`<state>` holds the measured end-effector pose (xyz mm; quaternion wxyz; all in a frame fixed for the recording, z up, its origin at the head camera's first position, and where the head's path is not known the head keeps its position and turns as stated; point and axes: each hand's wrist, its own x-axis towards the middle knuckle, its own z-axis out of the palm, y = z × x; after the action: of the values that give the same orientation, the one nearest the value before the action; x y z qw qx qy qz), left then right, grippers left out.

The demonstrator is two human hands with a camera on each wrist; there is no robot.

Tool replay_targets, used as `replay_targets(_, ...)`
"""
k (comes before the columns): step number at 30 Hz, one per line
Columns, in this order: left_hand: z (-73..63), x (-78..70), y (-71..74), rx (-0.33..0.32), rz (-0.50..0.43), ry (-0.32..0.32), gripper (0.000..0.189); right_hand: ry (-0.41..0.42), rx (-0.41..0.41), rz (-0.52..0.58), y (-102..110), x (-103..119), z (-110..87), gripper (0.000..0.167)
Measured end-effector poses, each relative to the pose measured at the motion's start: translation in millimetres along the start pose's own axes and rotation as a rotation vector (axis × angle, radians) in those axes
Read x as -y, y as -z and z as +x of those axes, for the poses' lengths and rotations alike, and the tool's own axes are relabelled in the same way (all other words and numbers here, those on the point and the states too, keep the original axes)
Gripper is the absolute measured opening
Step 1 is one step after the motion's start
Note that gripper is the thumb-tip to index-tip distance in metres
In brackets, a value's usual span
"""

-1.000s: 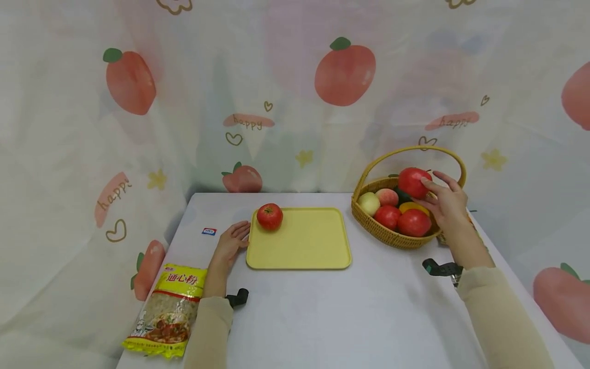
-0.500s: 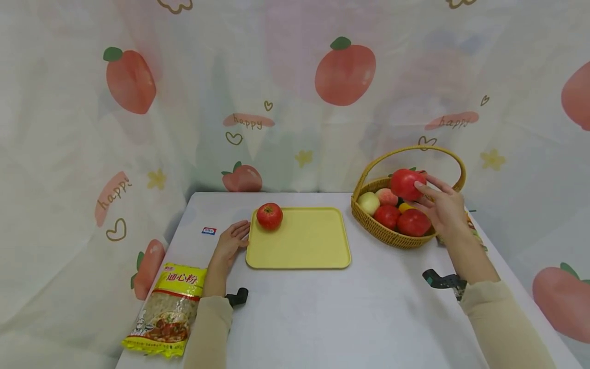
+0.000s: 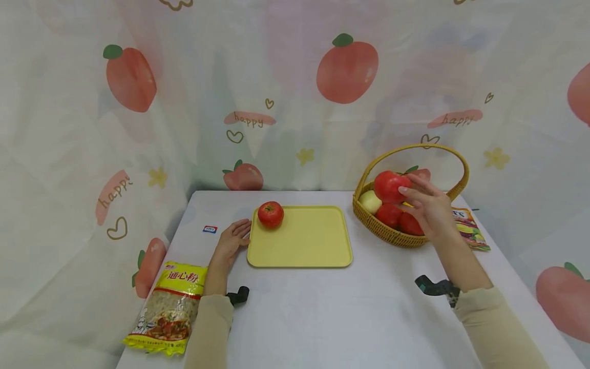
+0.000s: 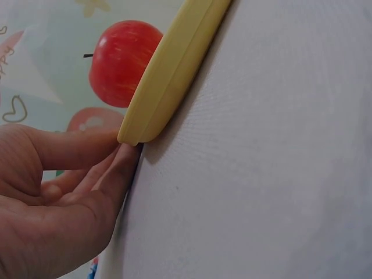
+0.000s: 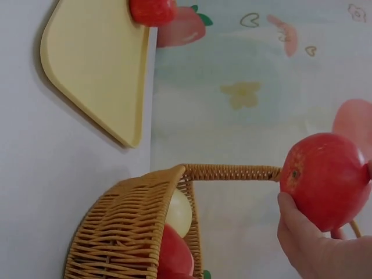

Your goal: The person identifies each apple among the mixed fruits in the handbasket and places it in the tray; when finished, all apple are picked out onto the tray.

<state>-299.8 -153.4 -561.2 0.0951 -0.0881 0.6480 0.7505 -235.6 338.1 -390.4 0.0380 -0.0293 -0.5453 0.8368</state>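
My right hand [image 3: 430, 207] holds a red apple [image 3: 390, 186] over the left part of a wicker basket [image 3: 392, 237]. In the right wrist view, the thumb lies against the apple [image 5: 322, 180] near its brown blossom end. My left hand [image 3: 230, 243] is beside the left edge of a yellow tray [image 3: 304, 246], thumb and fingertips right at its rim, fingers loosely bent. Another red apple [image 3: 270, 214] rests in the tray's far left corner; its stem shows in the left wrist view. Below the held fruit, the basket contains a pale round fruit [image 3: 370, 202] and red fruits [image 3: 388, 215].
A yellow pasta bag [image 3: 170, 307] lies at the left, next to the left sleeve. Near it is a small blue and red packet [image 3: 210, 229]. A colourful snack bag [image 3: 471, 229] lies right of the basket, whose tall handle [image 3: 417, 146] arches upward. Patterned cloth hangs behind the table.
My right hand has carried the apple left and slightly down across the basket, uncovering more of the snack bag. The left hand and the tray have kept their places.
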Motion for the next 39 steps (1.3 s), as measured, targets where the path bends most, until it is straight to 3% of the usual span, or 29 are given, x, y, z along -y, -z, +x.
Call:
replay_targets(12, 0.3, -0.2, -0.1, -0.017, 0.018, 0.017, 0.072, -0.01, 0.053, -0.077, -22, -24, 4.0, 0.067)
replay_targets(23, -0.4, -1.8, -0.5, -0.014, 0.0, 0.019, 0.071, -0.05, 0.038, -0.197, -46, -48, 13.2, 0.071)
replay_targets(32, -2.1, -0.7, 0.6, -0.012, 0.007, 0.01, 0.07, -0.102, 0.053, -0.164, -65, -65, 28.6, 0.072)
replay_targets(39, -0.7, -1.6, 1.8, -0.008, 0.015, 0.003, 0.068, -0.177, 0.004, -0.157, -72, -84, 43.1, 0.071)
